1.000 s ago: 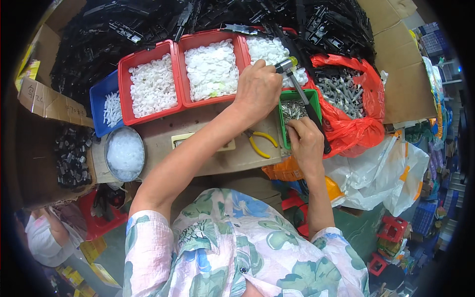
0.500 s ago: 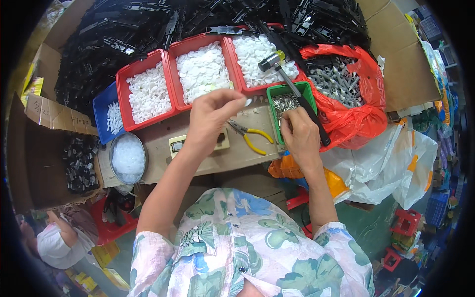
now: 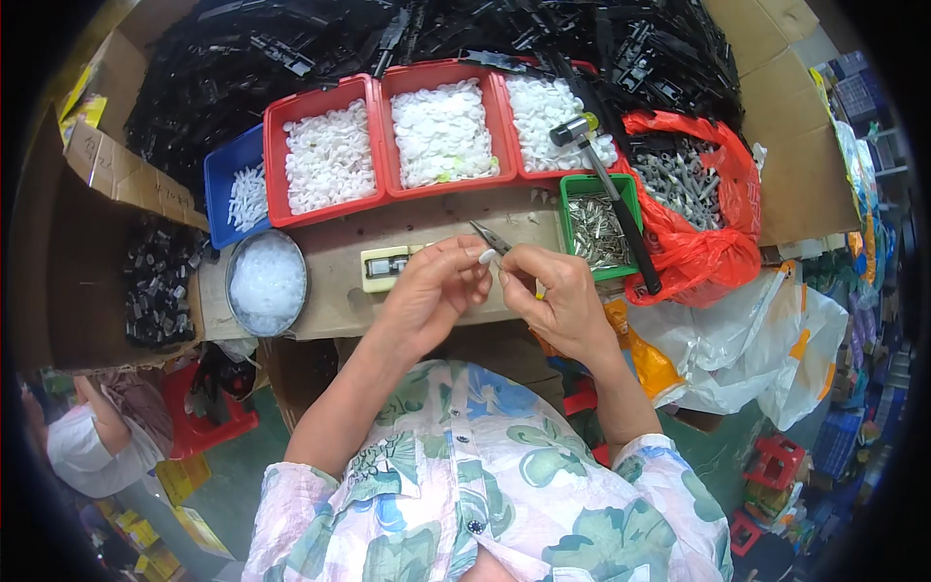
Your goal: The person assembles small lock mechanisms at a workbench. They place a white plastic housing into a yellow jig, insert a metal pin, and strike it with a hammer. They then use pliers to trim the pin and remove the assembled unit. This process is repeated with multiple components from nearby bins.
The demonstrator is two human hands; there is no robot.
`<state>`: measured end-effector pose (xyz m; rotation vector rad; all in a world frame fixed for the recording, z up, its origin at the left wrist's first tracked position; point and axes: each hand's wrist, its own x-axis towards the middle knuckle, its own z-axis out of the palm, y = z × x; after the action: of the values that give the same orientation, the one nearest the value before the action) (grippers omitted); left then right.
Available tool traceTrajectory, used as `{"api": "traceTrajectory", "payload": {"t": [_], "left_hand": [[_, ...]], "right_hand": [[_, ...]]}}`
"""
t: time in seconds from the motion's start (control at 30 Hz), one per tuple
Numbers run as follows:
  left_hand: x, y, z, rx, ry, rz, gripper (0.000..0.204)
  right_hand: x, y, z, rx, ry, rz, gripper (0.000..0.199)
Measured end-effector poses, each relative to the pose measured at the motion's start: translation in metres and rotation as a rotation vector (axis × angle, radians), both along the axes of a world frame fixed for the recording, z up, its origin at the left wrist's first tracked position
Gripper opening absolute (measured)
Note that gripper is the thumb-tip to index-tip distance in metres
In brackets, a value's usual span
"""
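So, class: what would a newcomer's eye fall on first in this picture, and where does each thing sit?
First, the three red trays heaped with small white parts, in a row at the bench's far side. Then the left hand and right hand, fingertips together over the bench middle. A hammer lies across the green tray, beside the red bag of metal parts.

- My left hand (image 3: 433,291) was way up at the rightmost red bin (image 3: 556,118) of white pieces a second ago, then over the middle of the surface (image 3: 339,281), and now it's pulled back in close to me.
- My right hand (image 3: 558,296) came off the green tray (image 3: 597,230) of metal bits and slid left, so both hands now meet fingertip to fingertip over the front edge of the surface.
- There's something tiny pinched between my fingers now, too small to make out.
- The pliers (image 3: 497,242) are now mostly hidden under my hands, just the tips poking out.
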<state>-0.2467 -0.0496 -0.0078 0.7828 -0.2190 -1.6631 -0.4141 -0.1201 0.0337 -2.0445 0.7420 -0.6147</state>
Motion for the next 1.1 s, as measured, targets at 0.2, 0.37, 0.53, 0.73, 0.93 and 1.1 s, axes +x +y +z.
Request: {"api": "traceTrajectory", "payload": {"t": [0.2,0.37,0.53,0.73,0.93,1.1], "left_hand": [[0.003,0.005,0.002,0.045,-0.037,-0.004,0.012],[0.003,0.007,0.002,0.043,-0.033,-0.019,0.012],[-0.001,0.006,0.003,0.052,-0.045,-0.019,0.014],[-0.003,0.004,0.003,0.046,-0.104,-0.044,0.015],[0.004,0.007,0.0,-0.018,-0.294,-0.089,0.013],[0.01,0.011,0.0,0.023,-0.225,-0.067,0.013]], "right_hand": [[0.009,0.005,0.003,0.012,0.019,0.025,0.011],[0.008,0.004,0.002,-0.011,0.035,0.047,0.01],[0.005,0.004,0.004,0.008,0.01,0.042,0.01],[-0.001,0.003,0.003,0.011,0.019,0.032,0.013],[-0.004,0.003,-0.008,0.124,0.022,-0.005,0.012],[-0.002,0.006,-0.01,0.146,0.016,-0.043,0.015]]}}
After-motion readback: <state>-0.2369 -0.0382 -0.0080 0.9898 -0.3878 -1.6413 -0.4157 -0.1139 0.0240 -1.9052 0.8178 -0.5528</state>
